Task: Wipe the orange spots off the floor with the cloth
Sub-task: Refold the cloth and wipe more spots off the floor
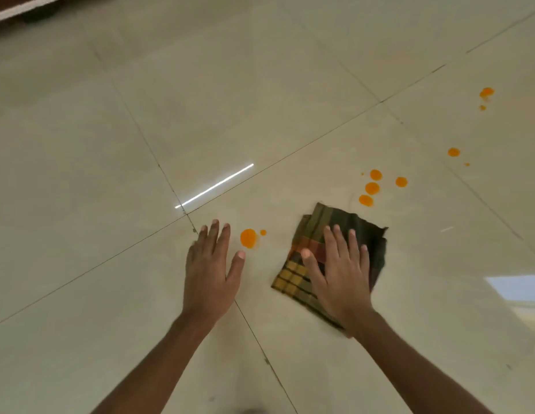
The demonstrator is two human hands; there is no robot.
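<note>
A folded checked cloth (365,234), dark green with yellow and red squares, lies flat on the pale tiled floor (260,100). My right hand (339,273) presses flat on it, fingers spread. My left hand (211,270) rests flat on the bare tile to the left, fingers apart, holding nothing. Between the two hands sits a large orange spot (248,238) with a small droplet (263,232) beside it. Several orange spots (372,188) cluster just beyond the cloth's far corner. More orange spots lie farther right (453,152) and at the far right (486,92).
Dark grout lines (290,162) cross the tiles. A bright light streak (215,185) reflects on the floor ahead of my left hand. A dark edge with a white strip (18,8) runs along the top left. A window reflection (517,286) shows at the right.
</note>
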